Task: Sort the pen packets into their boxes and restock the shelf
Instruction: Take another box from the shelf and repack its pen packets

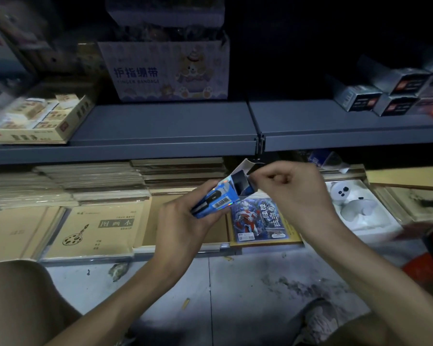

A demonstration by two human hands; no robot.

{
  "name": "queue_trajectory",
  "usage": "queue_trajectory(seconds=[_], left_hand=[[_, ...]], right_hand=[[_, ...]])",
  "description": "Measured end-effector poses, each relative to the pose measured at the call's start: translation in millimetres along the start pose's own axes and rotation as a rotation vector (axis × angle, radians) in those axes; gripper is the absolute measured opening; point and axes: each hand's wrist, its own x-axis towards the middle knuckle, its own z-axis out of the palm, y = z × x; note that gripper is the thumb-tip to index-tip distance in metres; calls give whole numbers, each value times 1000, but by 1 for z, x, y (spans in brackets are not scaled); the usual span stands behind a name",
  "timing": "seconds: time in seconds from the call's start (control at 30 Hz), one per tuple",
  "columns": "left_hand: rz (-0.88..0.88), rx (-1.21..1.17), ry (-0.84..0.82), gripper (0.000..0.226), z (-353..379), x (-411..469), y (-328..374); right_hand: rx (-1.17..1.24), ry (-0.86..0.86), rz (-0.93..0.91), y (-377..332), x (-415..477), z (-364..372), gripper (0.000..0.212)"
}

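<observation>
Stationery shop, dimly lit stock aisle.
Grey metal shelf [160,126] carrying a finger-bandage display carton [165,73], a tan tray [30,136] of small packets, grey retail boxes [360,101]; wrapped drawing books [98,228] stacked underneath.

Grey shelf [160,126] runs from 9 to 3 o'clock. On it:
- tan tray of small packets [35,118] at 10
- finger-bandage carton [165,71] at 12
- silver-black boxes [385,98] at 2

Lower tier [145,248]:
- stacked kraft drawing books [98,226] at 8
- hero-print packet [258,221] at 5
- white foam tray [375,226] at 4

Floor [235,283] at 6, gritty.
</observation>
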Motion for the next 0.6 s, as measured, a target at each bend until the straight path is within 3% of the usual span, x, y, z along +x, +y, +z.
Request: queue_trajectory(seconds=[0.1, 0.2, 0.27, 0.33, 0.43, 0.6], left_hand=[[-33, 0, -3, 48, -6, 4, 4], [-41, 8, -11, 49, -7, 4, 5], [-38, 17, -16, 53, -5, 3, 5], [-3, 58, -21, 57, -3, -1, 5], [-2, 73, -2, 58, -1, -5, 5], [-16, 132, -6, 52, -3, 1, 8]], right_hand=[[7, 205, -229, -15, -15, -2, 21], [-178, 112, -375, -30, -35, 10, 21], [-381, 26, -348, -28, -39, 21, 30], [-465, -4, -307, -25, -38, 24, 26], [-338, -32, -226, -20, -33, 22, 22], [-129, 21, -250, -20, -28, 12, 13]])
